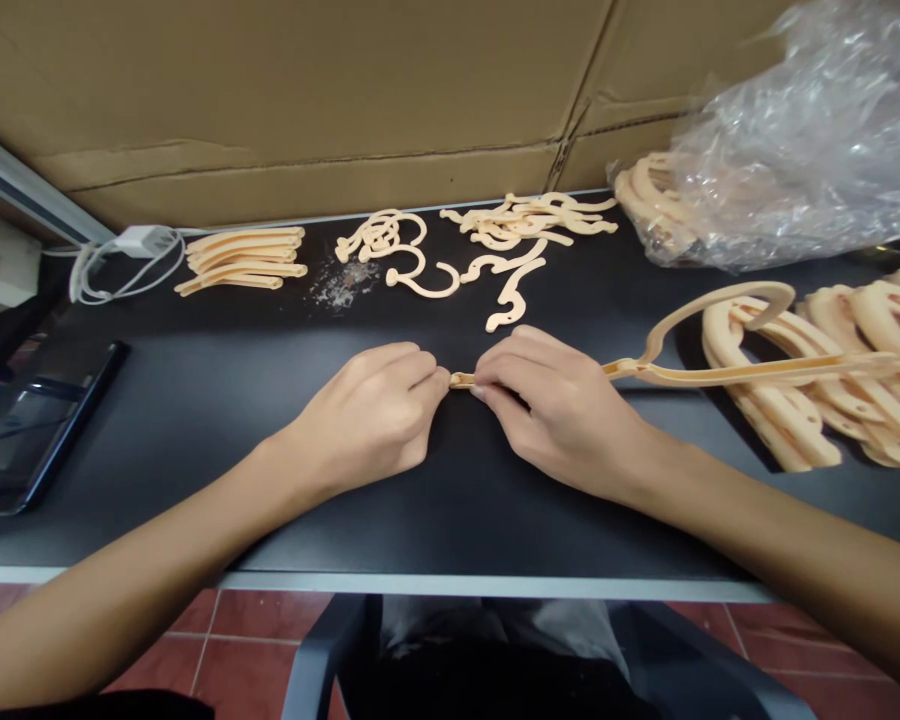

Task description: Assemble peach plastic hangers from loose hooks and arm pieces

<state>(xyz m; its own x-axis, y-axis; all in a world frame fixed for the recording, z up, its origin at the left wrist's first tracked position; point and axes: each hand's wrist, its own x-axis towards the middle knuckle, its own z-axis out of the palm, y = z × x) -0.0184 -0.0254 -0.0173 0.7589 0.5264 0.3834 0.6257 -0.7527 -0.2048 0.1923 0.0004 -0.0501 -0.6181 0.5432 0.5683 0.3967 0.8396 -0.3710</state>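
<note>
A cream plastic clothes hanger (pixel 690 376) stretches sideways above the black table, its hook curving up on the right. My right hand (pixel 559 410) pinches the hanger's left part between thumb and fingers. Close by on the left, my left hand (pixel 375 415) is closed around the end of the same slim piece. A short jointed stretch of it shows between the two hands. What lies inside my left fingers is hidden.
At the back lie stacked straight hanger arms (pixel 244 260), loose hooks (pixel 424 275) and curved pieces (pixel 532 220). More hanger parts (pixel 780 390) and a clear plastic bag (pixel 802 150) are at right. A phone (pixel 45 420) and white cable (pixel 127 270) lie left.
</note>
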